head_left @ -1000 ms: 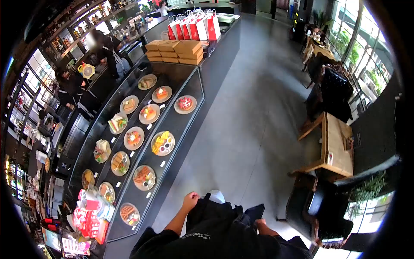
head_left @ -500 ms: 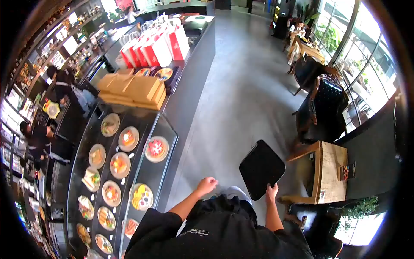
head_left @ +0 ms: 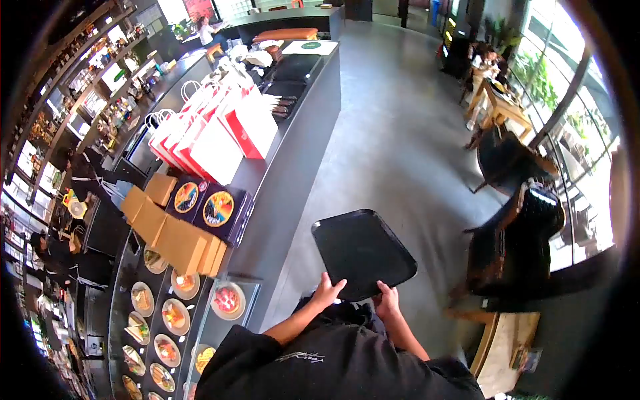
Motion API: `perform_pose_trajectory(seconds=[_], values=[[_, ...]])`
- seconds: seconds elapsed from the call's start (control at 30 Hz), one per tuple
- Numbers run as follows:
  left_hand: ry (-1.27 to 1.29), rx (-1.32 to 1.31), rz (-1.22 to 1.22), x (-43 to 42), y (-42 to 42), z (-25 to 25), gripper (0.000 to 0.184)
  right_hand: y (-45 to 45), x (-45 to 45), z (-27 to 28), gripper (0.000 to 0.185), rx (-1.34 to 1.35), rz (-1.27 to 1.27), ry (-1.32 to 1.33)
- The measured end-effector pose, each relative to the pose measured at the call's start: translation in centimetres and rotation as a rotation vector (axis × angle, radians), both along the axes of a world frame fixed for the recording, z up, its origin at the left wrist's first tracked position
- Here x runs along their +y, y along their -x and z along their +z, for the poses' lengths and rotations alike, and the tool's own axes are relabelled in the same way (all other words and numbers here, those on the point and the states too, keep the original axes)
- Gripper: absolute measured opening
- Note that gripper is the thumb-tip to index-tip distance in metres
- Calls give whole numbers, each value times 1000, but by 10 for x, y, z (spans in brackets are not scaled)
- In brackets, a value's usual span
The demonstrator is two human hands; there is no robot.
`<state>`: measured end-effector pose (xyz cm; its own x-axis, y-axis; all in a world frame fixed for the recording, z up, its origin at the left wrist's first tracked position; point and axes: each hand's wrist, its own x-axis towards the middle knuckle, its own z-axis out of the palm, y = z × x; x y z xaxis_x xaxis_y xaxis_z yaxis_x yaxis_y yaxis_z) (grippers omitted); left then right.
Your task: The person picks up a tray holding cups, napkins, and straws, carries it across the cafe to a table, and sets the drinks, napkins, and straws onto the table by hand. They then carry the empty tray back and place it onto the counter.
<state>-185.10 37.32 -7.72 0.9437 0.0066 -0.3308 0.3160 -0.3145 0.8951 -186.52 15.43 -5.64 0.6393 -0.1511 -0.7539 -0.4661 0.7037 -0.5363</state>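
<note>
A black serving tray [head_left: 363, 250] with rounded corners and a raised rim is in front of my body, nothing lying on it. My left hand [head_left: 327, 291] grips its near left edge, the thumb over the rim. My right hand [head_left: 386, 300] holds the near edge farther right, thumb on top, with the other fingers hidden beneath.
Left of me runs a long dark counter [head_left: 303, 143] with a glass display case of plated food, cardboard boxes [head_left: 167, 233], dark printed boxes [head_left: 217, 208] and red-and-white paper bags [head_left: 220, 130]. Dark armchairs [head_left: 517, 233] line the right. Grey floor [head_left: 393, 133] stretches ahead.
I have moved forward along the counter. The tray has swung left to my front and turned flatter. My left hand, before closed off the tray, now grips it too.
</note>
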Motion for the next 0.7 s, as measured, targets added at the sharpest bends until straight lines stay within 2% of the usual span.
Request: perform_pose_trajectory(seconds=[0.07, 0.1, 0.13, 0.2, 0.23, 0.27, 0.33, 0.37, 0.4, 0.43, 0.47, 0.5, 0.53, 0.6, 0.63, 0.67, 0.7], values=[[78, -139, 98, 0, -54, 2, 68, -64, 2, -7, 41, -117, 117, -56], [-75, -166, 157, -1, -83, 3, 64, -98, 0, -12, 44, -175, 175, -87], [44, -176, 192, 1, -109, 4, 60, -132, -8, -17, 43, -120, 224, -146], [65, -258, 215, 12, -179, 7, 57, -201, -25, -23, 44, -6, 314, -264], [-74, -286, 257, 14, -205, 11, 54, -233, -31, -23, 41, 9, 298, -294], [-48, -378, 220, 22, -243, 3, 54, -271, -38, -17, 40, 19, 277, -319], [81, -317, 238, 28, -310, -4, 54, -331, -64, -45, 33, -111, 308, -121], [-13, -452, 182, 25, -350, 21, 54, -371, -74, -44, 31, -121, 327, -30], [-1, -476, 180, 25, -385, 15, 52, -403, -82, -37, 30, -113, 349, 58], [-31, -490, 148, 20, -415, 9, 51, -428, -87, -33, 28, -99, 374, 137], [-68, -505, 116, 14, -455, 28, 51, -457, -98, -41, 29, -82, 407, 260], [20, -376, 77, 8, -492, 37, 51, -485, -106, -35, 30, -91, 436, 370], [6, -427, 53, 1, -527, 22, 55, -514, -113, -30, 32, -107, 462, 477], [-14, -322, 4, -17, -599, 14, 57, -568, -130, -24, 35, -80, 383, 506], [-11, -410, -14, -31, -633, 12, 58, -593, -142, -29, 35, -88, 357, 508], [-27, -201, -64, -38, -664, 6, 56, -620, -154, -33, 35, -94, 331, 514], [16, -270, -70, -53, -698, 19, 53, -651, -162, -32, 33, -92, 252, 503]])
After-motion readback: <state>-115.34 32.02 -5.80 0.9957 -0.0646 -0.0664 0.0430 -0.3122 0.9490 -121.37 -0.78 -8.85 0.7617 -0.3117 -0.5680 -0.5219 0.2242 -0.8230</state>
